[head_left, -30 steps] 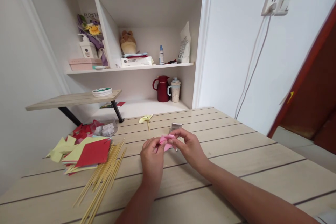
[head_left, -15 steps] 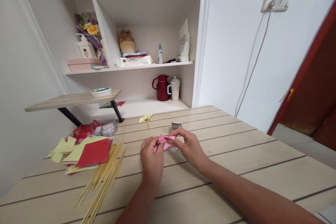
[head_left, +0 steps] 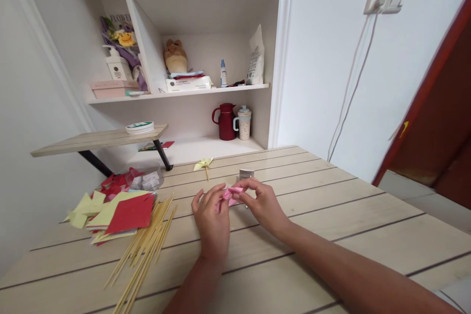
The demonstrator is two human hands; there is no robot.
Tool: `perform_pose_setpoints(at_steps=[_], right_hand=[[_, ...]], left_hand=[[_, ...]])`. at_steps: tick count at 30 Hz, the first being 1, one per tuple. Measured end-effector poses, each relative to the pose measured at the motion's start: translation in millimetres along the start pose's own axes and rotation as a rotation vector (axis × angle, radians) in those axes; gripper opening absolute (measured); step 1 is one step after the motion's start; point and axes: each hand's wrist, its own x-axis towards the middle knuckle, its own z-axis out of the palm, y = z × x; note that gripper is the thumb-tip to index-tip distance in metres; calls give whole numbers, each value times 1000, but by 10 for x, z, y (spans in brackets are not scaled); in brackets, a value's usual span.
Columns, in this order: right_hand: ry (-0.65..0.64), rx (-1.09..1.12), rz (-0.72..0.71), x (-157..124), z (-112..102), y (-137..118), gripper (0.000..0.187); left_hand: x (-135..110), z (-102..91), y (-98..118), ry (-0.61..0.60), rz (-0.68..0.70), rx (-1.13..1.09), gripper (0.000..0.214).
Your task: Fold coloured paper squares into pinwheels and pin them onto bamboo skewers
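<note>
A small folded pink paper piece (head_left: 230, 193) sits between my two hands above the middle of the wooden table (head_left: 331, 235). My left hand (head_left: 210, 221) pinches its left side with thumb and fingers, while the other fingers lift apart. My right hand (head_left: 259, 202) pinches the right side, fingers curled over the paper. A small white object (head_left: 246, 174) stands just behind my right hand. A finished pale yellow paper pinwheel (head_left: 204, 164) lies farther back.
Bamboo skewers (head_left: 143, 250) lie spread at the left. Red and yellow paper squares (head_left: 121, 211) are stacked beside them, with a clear plastic bag (head_left: 145, 180) behind. A low wooden shelf (head_left: 99, 138) and white shelving with a red jug (head_left: 225, 122) stand beyond the table.
The view has shifted slightly. My left hand's outer fingers have lifted and spread while both hands keep pinching the pink paper in nearly the same place.
</note>
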Motion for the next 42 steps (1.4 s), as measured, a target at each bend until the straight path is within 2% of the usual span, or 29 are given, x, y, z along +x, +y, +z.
perform_pose_setpoints(at_steps=[4,9,19,28,32,36,42], right_hand=[[16,-24,-13,2,6,7,15],[22,-47,-39,7,3,35,12],[42,-98,-69,17,1,15,12],[77,-100,-38,32,48,82,13],[58,65,5,52,53,77,16],[35,222,77,58,28,88,30],[41,227,71,56,17,117,36]], left_hand=[[7,-9,10,29,25,68,9],[30,3,9,60,18,37,7],[62,-12,-48,-10,40,-6,11],[64,5,-131,-33,86,65,14],[68,25,-136,-14,-1,-1,7],[51,64,-125,-34,-145,-145,7],[30,64,-91,-63,-261,-222,10]])
